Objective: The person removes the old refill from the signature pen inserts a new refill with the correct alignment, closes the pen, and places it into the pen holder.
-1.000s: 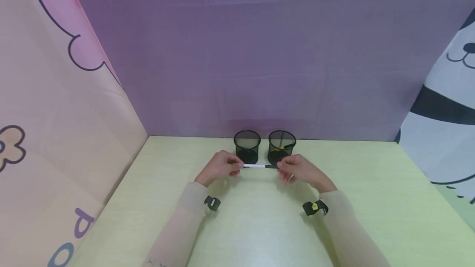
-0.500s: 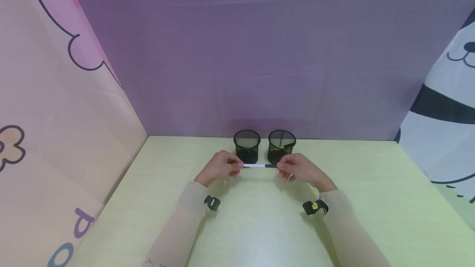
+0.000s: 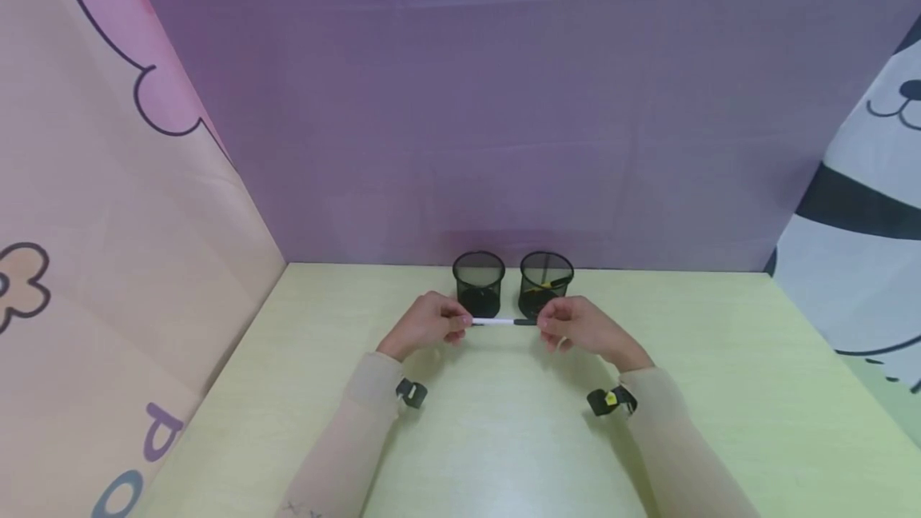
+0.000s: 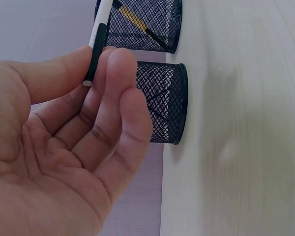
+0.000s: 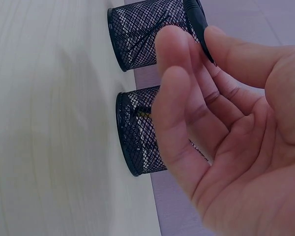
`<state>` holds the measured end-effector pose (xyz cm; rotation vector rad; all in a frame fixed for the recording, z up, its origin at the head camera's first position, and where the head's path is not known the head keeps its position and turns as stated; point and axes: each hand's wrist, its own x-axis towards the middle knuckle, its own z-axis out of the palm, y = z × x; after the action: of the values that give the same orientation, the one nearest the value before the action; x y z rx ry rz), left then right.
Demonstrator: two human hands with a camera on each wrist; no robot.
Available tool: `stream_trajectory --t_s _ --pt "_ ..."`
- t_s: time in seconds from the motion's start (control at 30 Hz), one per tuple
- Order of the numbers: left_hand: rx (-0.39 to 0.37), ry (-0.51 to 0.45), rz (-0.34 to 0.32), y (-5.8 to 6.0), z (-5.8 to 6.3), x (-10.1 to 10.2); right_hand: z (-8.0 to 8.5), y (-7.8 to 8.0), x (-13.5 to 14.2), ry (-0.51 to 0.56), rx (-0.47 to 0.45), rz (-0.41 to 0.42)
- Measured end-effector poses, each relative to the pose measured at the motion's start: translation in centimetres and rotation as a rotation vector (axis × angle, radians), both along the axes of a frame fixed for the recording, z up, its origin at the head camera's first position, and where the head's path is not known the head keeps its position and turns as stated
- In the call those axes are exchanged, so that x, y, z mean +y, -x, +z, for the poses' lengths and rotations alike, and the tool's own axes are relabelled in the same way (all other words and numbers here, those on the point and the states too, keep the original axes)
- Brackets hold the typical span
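Left grip [image 3: 429,324] pinches one end of a pen [image 3: 495,321] between thumb and fingertips, and right grip [image 3: 584,330] pinches the other end the same way; the remaining fingers of both curve loosely. Nearest to the person, two beige sleeves [image 3: 341,442] reach forward over the worktop [image 3: 504,446], the left one bearing small dark stitch-like marks. Each wrist carries a black device [image 3: 412,394], the right one showing a yellow patch.

Farther on, the pen is held level, side to side, clear of the surface and just in front of two pots. Its barrel is white, with a black strip along the left end; the right end is black, ribbed and tapered to a point.

Behind it the black mesh pots stand upright, apart by a narrow gap. Through the mesh of the left pot [image 3: 480,300] show thin dark lines, too unclear to name. A yellow pen [image 3: 547,286] with black parts leans inside the right pot [image 3: 522,288].

Beyond them, a purple wall [image 3: 460,102] rises along the far edge. At the left is a pale panel [image 3: 129,262] printed with a flower and letters; at the right, a panel with a black-and-white animal [image 3: 863,182].
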<state>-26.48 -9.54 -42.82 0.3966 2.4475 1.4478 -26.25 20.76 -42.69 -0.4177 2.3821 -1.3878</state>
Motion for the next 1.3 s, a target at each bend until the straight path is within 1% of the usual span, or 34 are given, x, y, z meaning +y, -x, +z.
stream_trajectory --t_s 0.23,0.7,0.87,1.0,1.3 --pt "-0.009 0.008 -0.006 -0.06 0.01 -0.11 -0.09 0.05 -0.12 -0.001 -0.001 -0.009" --pt "-0.023 0.006 0.005 -0.09 0.17 -0.06 -0.38 0.3 -0.01 -0.003 0.03 0.003" --pt "-0.024 0.009 0.009 0.01 0.03 0.0 -0.36 0.36 -0.08 0.0 0.029 0.006" --pt "-0.031 0.007 0.014 -0.04 0.14 -0.02 -0.25 0.32 -0.15 0.007 0.027 0.008" --pt "-0.026 0.001 0.004 0.03 0.03 0.09 -0.42 0.24 0.08 -0.003 0.02 0.007"
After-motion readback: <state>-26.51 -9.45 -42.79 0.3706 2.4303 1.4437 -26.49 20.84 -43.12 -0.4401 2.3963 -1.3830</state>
